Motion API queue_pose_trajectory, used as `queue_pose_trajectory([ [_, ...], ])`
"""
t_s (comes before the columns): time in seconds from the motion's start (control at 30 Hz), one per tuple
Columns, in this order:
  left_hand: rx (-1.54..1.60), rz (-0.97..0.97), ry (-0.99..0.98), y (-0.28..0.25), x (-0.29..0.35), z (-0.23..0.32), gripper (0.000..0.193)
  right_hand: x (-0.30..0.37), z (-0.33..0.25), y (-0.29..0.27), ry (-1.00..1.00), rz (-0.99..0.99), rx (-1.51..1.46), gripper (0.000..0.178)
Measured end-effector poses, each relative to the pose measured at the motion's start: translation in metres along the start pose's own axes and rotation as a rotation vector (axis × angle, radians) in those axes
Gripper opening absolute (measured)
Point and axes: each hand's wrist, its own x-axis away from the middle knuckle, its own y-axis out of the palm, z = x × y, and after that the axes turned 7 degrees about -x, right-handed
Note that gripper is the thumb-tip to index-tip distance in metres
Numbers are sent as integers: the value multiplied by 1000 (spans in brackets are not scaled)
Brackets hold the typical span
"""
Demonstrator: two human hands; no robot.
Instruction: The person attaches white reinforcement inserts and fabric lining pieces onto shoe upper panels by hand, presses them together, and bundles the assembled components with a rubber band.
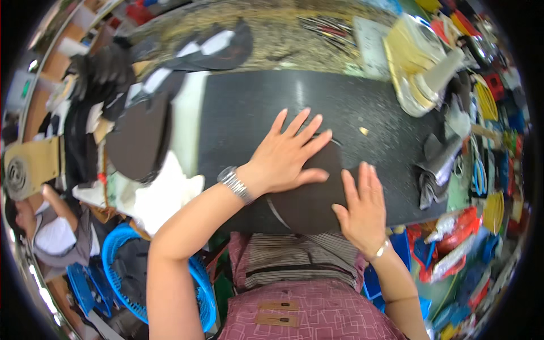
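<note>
A dark brown, rounded flat piece, its material unclear, lies on the black work mat near the front edge. My left hand is laid across its upper left part with the fingers spread, and holds nothing. On the right edge of the piece rests my right hand, fingers stretched out and fairly close together. A pale curved rim shows along the lower left side of the piece. What lies under the palms is hidden. Left of the mat sits a stack of similar dark brown pieces.
A cream-coloured container stands at the far right of the mat. Pens and slim tools lie beyond it. A crumpled grey piece is at the right edge, near blue-handled scissors. Lower left stands a blue basket; another person is at far left.
</note>
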Motion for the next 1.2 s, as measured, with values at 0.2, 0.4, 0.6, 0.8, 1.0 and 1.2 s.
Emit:
queue_pose_trajectory([
  [0.2, -309, 208, -444, -16, -40, -102, 47, 2, 9, 3, -17, 29, 29, 59],
  [0.4, -111, -87, -952, -17, -62, -175, 46, 2, 2, 8, -65, 86, 43, 57],
  [0.6, -233, 380, -656, -35, -56, -158, 17, 7, 4, 8, -56, 86, -22, 58],
  [0.8, -385, 365, 171, -49, 23, 31, 34, 24, 14, 3, -135, 540, -308, 50],
  [1.0, 106, 294, -7, -16, 62, 62, 54, -4, -6, -6, -305, 65, -213, 62],
  [1.2, 267, 275, -64, -41, 58, 33, 56, -7, 7, 1, -444, 230, -121, 20],
])
